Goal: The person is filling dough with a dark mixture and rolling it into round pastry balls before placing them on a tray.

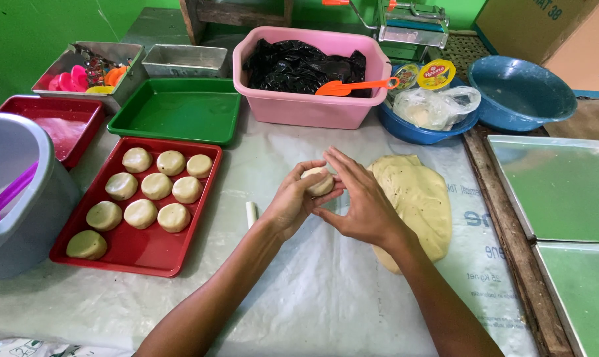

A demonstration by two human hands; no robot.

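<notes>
Forearms come in from the bottom edge and meet over the plastic sheet (313, 291) covering the table. Both hands are wrapped round one small dough ball (319, 182), held up off the sheet: the left hand (289, 201) cups it from below and the side with fingers curled in, and the right hand (362, 201) closes over from the other side, fingers laid across the top. So neither hand is spread flat, both are pressed in on the ball, and only its pale top peeks out between the fingertips.

Just to the right of the hands, touching the right wrist area, lies the big flattened dough slab (415, 205), speckled. To the left sits the red tray (147, 254) with ten finished rounds (156, 186) in rows, well apart from the hands. A small white stick-like bit (250, 213) lies on the sheet near the left wrist, can't tell what it is.

What could go wrong, my guess: squeeze too hard and the ball goes lopsided or cracks at the seam, so it won't match the rounds on the tray. Soft dough could also stick to the palms. And the right forearm hangs right over the slab, so a dropped elbow would dent it.
</notes>
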